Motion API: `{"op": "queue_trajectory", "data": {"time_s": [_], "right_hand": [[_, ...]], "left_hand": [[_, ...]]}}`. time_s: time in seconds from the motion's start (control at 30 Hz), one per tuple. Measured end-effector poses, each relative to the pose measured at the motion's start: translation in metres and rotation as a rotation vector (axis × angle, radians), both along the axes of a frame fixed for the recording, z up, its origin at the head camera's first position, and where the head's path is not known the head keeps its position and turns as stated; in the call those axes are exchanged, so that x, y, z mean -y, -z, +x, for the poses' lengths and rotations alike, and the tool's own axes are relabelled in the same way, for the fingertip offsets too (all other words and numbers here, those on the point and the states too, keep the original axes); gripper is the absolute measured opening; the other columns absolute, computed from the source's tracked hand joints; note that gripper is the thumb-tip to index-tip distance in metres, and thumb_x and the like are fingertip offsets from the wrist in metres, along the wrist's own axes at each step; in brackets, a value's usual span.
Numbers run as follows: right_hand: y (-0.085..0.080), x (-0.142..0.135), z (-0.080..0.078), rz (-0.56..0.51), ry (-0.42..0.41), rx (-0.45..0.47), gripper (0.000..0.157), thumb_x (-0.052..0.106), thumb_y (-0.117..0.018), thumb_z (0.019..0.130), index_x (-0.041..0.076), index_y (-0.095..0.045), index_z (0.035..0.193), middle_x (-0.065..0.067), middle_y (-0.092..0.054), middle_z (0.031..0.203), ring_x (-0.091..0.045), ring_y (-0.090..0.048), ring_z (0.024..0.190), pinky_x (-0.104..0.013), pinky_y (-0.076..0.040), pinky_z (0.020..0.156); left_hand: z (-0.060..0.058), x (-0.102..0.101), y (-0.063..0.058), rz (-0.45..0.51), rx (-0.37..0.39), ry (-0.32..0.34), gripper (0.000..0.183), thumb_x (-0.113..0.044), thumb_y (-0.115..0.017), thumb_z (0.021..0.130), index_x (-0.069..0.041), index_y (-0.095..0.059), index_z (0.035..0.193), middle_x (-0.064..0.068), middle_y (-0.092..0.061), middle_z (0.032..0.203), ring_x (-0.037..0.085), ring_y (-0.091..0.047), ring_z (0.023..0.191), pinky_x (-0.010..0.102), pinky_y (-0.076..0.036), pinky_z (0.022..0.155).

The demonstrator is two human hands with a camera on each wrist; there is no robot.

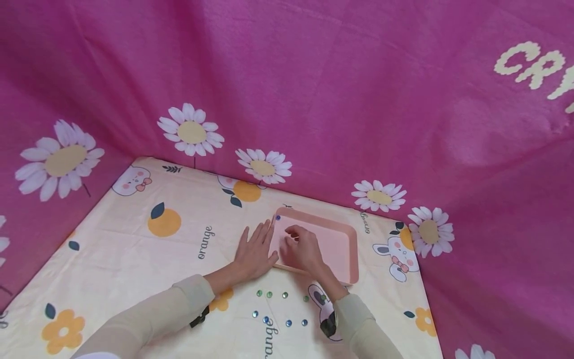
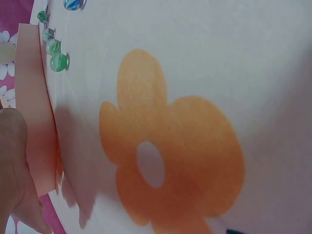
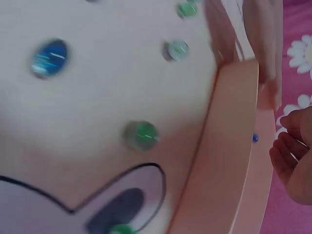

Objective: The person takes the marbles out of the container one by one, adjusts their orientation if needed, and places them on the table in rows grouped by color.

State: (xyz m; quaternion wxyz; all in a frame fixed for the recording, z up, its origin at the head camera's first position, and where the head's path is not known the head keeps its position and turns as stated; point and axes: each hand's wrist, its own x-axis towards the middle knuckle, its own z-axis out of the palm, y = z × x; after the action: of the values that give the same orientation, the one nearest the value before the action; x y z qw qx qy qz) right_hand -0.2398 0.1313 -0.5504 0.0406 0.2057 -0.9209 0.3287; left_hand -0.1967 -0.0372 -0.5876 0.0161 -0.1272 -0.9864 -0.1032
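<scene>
A shallow pink tray [image 1: 351, 259] lies on the patterned cloth, with one blue marble [image 1: 278, 217] in its far left corner. My left hand [image 1: 254, 254] rests beside the tray's left side, its fingers straight and its thumb at the near left corner. Over the left part of the tray is my right hand [image 1: 306, 248], palm down with fingers loosely bent. In the right wrist view a gap shows between its fingers [image 3: 282, 156], and no object is seen there. Green marbles [image 3: 146, 136] form a row on the cloth before the tray, with blue marbles [image 1: 288, 323] in a nearer row.
The cream cloth [image 1: 116, 279] is printed with oranges, flowers and rabbits. A magenta curtain [image 1: 287, 99] with daisies rises behind and at both sides of the surface. The loose marbles lie between my two forearms, close to the tray's near wall [image 3: 222, 146].
</scene>
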Motion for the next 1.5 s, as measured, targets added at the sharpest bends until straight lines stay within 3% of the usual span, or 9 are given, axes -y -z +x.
{"op": "queue_trajectory", "data": {"time_s": [0.27, 0.5, 0.63, 0.93, 1.17, 1.37, 1.5], "right_hand": [[0.008, 0.011, -0.044, -0.122, 0.004, 0.050, 0.025, -0.006, -0.071, 0.088, -0.006, -0.070, 0.113, -0.021, -0.071, 0.103, -0.032, -0.070, 0.092, -0.042, -0.057, 0.082], [0.014, 0.024, -0.059, -0.092, 0.052, 0.202, 0.030, -0.002, -0.070, 0.091, 0.006, -0.070, 0.120, -0.017, -0.069, 0.116, -0.030, -0.068, 0.101, -0.041, -0.055, 0.087], [0.016, 0.033, -0.065, -0.069, 0.011, 0.198, 0.025, -0.006, -0.068, 0.089, 0.003, -0.070, 0.112, -0.018, -0.068, 0.119, -0.032, -0.067, 0.104, -0.042, -0.054, 0.089], [0.022, 0.042, -0.069, -0.021, 0.014, 0.148, 0.023, -0.011, -0.068, 0.085, -0.003, -0.069, 0.106, -0.018, -0.070, 0.102, -0.030, -0.066, 0.095, -0.042, -0.054, 0.087], [0.024, 0.042, -0.069, -0.005, 0.010, 0.107, 0.018, -0.016, -0.066, 0.082, 0.000, -0.068, 0.092, -0.013, -0.066, 0.087, -0.022, -0.057, 0.081, -0.036, -0.050, 0.073], [0.023, 0.036, -0.063, 0.026, 0.084, 0.141, 0.011, -0.004, -0.069, 0.087, 0.005, -0.067, 0.093, -0.005, -0.061, 0.081, -0.017, -0.054, 0.074, -0.033, -0.047, 0.067], [0.021, 0.027, -0.055, -0.017, 0.089, 0.135, 0.005, 0.000, -0.071, 0.086, 0.001, -0.068, 0.090, -0.005, -0.062, 0.078, -0.018, -0.055, 0.071, -0.033, -0.049, 0.067]], "left_hand": [[0.000, 0.000, 0.000, -0.003, -0.010, 0.002, 0.079, -0.052, -0.045, 0.099, -0.006, -0.021, 0.159, 0.010, -0.015, 0.165, 0.030, -0.018, 0.150, 0.059, -0.012, 0.116], [0.000, 0.000, 0.000, 0.007, 0.000, -0.003, 0.078, -0.050, -0.046, 0.099, -0.006, -0.022, 0.159, 0.010, -0.016, 0.165, 0.029, -0.018, 0.150, 0.059, -0.012, 0.116], [0.000, 0.001, -0.001, 0.011, 0.018, 0.003, 0.078, -0.049, -0.044, 0.100, -0.005, -0.020, 0.159, 0.011, -0.014, 0.165, 0.029, -0.017, 0.150, 0.059, -0.011, 0.116], [0.001, 0.001, -0.003, -0.008, 0.031, 0.007, 0.078, -0.050, -0.042, 0.100, -0.005, -0.019, 0.159, 0.011, -0.013, 0.166, 0.030, -0.018, 0.150, 0.059, -0.011, 0.116], [0.001, 0.001, -0.002, 0.002, 0.001, 0.006, 0.077, -0.049, -0.043, 0.100, -0.005, -0.022, 0.159, 0.011, -0.016, 0.165, 0.030, -0.019, 0.149, 0.060, -0.012, 0.116], [0.000, 0.001, -0.001, -0.003, 0.009, 0.005, 0.077, -0.049, -0.043, 0.100, -0.004, -0.020, 0.159, 0.011, -0.015, 0.165, 0.029, -0.018, 0.149, 0.059, -0.011, 0.116], [0.001, 0.002, -0.003, -0.006, 0.016, 0.006, 0.078, -0.049, -0.044, 0.100, -0.004, -0.021, 0.158, 0.011, -0.015, 0.165, 0.029, -0.019, 0.149, 0.059, -0.011, 0.116]]}}
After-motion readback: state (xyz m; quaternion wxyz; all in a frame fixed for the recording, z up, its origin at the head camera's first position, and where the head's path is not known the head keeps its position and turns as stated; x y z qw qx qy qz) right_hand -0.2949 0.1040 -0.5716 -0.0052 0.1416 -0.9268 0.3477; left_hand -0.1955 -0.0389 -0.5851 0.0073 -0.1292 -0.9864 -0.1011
